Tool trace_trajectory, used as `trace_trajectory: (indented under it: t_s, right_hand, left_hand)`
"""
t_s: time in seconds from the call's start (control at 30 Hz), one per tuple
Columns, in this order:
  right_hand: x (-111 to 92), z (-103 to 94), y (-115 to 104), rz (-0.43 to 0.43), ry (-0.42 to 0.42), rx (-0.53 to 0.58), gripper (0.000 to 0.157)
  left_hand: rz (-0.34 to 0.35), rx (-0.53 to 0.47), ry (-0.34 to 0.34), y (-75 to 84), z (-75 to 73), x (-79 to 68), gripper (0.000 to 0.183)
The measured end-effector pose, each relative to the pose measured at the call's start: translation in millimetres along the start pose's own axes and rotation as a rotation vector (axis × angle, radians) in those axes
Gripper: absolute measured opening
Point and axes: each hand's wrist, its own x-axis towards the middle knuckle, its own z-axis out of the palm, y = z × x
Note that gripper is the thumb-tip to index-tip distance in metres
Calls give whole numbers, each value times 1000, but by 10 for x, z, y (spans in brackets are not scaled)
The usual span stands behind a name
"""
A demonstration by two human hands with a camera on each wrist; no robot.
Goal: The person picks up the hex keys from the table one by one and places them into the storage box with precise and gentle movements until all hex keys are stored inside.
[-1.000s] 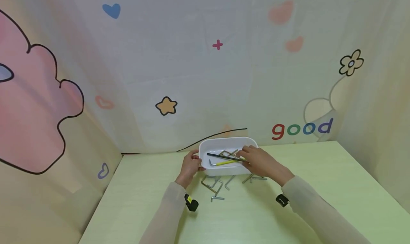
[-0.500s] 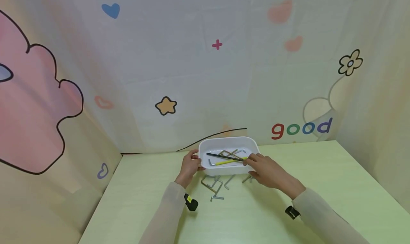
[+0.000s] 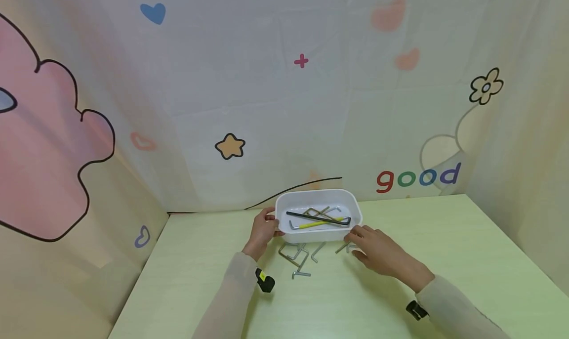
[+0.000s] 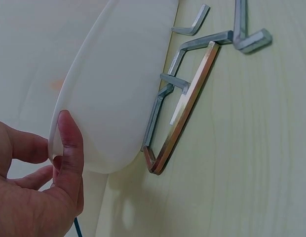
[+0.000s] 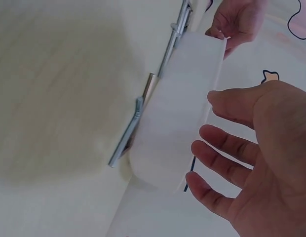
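Observation:
A white plastic box [image 3: 311,236] stands near the back of the table. My left hand [image 3: 261,233] pinches its left rim between thumb and fingers, as the left wrist view also shows. Inside lie a black hex key [image 3: 308,217], a yellow-sleeved hex key [image 3: 312,225] and several smaller ones. At the box's front right corner is my right hand [image 3: 378,250], fingers loosely spread and holding nothing; in the right wrist view its fingertips are right at the rim. Under and before the box lie loose hex keys, among them a bronze one [image 4: 187,108] and a silver one [image 5: 126,133].
The pale wooden table [image 3: 200,279] runs back to a printed cloth [image 3: 266,92] hanging close behind the box. Cloth also rises along the left and right sides. A short silver hex key [image 3: 302,274] lies nearest the front of the loose group.
My right hand has let go of the black hex key, which now rests in the box. It has drawn back over the rim, right and towards me. The left hand stays put.

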Motion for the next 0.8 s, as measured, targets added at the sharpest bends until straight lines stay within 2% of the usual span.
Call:
trace_trajectory:
  t_s: [0.17,0.43,0.8]
  right_hand:
    - [-68,67,39,53,-70,43,37]
    - [-95,145,116,116,-175,111,46]
    - [-39,224,170,158,-238,121,50]
  left_hand:
    - [18,4,2,-14,-8,2,49]
    - [-6,13,1,-28,-16,7,48]
    - [4,0,2,-13,-1,4,48]
